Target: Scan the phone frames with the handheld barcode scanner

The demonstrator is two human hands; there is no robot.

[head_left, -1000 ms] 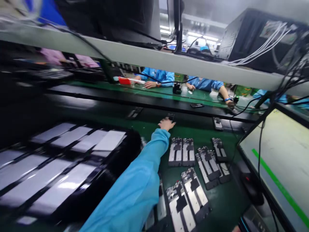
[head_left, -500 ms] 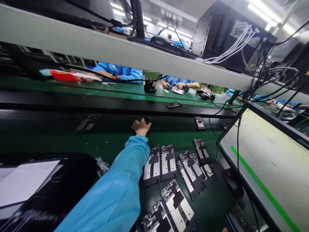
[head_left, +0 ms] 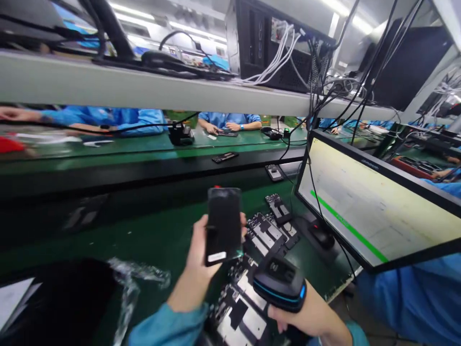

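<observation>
My left hand (head_left: 197, 247) is wrapped round a smartphone (head_left: 224, 218), holding it up over the bench with its dark screen side towards me. A white label sits at the phone's lower edge. In my right hand (head_left: 302, 312) is a black barcode scanner (head_left: 279, 281) with a blue stripe, its head close to the phone's lower right. Under and beside my hands lie several opened phone frames with bare circuit boards, among them a nearby one (head_left: 239, 322) partly hidden by the scanner. Others (head_left: 264, 233) overlap in a small pile to the right.
A monitor (head_left: 382, 202) with a green bar stands at the right, a computer mouse (head_left: 320, 234) beside it. Cables hang from the shelf (head_left: 144, 91). Clear plastic wrap (head_left: 133, 278) and a black bag (head_left: 61, 298) lie left. Co-workers in blue sleeves sit across the bench.
My left hand has come back from the dark strip at the rear and now holds the phone up near me. My right hand has come into view with the scanner. The view has turned right.
</observation>
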